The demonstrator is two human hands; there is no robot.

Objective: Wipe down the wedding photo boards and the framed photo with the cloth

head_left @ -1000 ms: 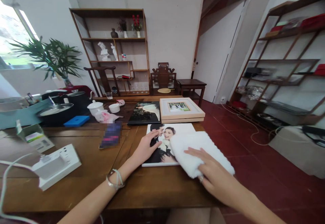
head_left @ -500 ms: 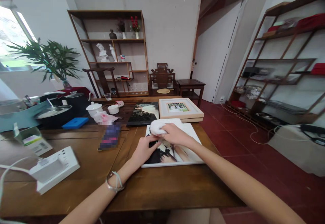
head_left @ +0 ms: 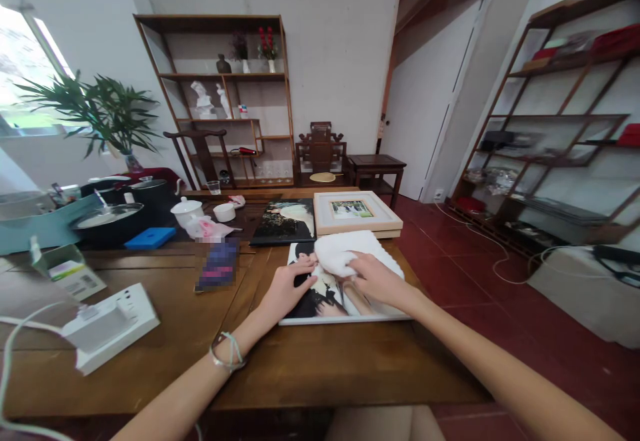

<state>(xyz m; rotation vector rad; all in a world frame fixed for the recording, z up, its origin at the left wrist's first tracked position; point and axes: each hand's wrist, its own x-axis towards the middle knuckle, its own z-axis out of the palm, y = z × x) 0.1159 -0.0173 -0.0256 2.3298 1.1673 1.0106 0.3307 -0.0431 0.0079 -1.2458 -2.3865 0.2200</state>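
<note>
A photo panel (head_left: 345,313) with a picture of people lies flat on the wooden table near its right front corner. My right hand (head_left: 375,277) grips a fluffy white cloth (head_left: 336,254), which covers the panel's upper right part. My left hand (head_left: 290,287) rests on the panel's left side with its fingers spread and nothing held in them. Just behind lies a dark photo panel (head_left: 283,222). Beside that one, a light wooden picture frame (head_left: 357,227) is stacked on another.
On the left of the table (head_left: 310,367) are a white power strip (head_left: 120,327), an opened small box (head_left: 70,271), a blue box (head_left: 150,237), a black pan (head_left: 110,224) and a white lidded pot (head_left: 187,209). A white cup (head_left: 225,211) stands farther back.
My right hand has moved the white cloth rightward across the panel, and more of the cloth shows. My left hand has stayed near the left edge, its fingers now spread.
</note>
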